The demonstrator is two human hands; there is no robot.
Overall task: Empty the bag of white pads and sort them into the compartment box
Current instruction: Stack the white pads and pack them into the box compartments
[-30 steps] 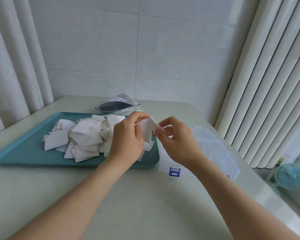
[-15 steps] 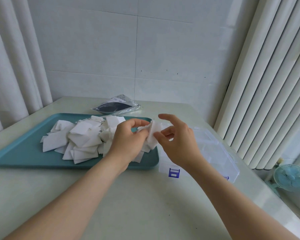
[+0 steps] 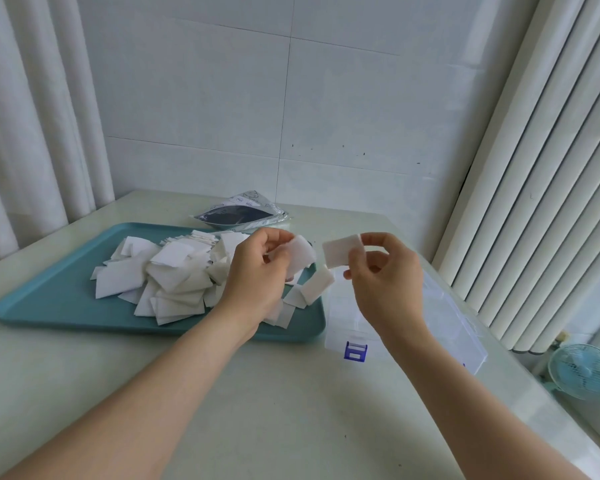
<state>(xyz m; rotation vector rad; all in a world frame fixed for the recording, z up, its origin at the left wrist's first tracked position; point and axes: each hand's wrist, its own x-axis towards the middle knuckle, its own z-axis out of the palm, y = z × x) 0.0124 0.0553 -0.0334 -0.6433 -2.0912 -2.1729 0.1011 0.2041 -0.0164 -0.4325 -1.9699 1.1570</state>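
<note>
One pad [image 3: 300,254] pinched in my left hand [image 3: 257,275] over the teal tray [image 3: 49,306], another pad [image 3: 342,251] pinched in my right hand [image 3: 385,282] above the clear box [image 3: 447,327]

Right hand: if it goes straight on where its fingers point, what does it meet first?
Probably the pad in the left hand, across a small gap; depth is unclear.

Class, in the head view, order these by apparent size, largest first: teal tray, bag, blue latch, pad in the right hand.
1. teal tray
2. bag
3. pad in the right hand
4. blue latch
</note>
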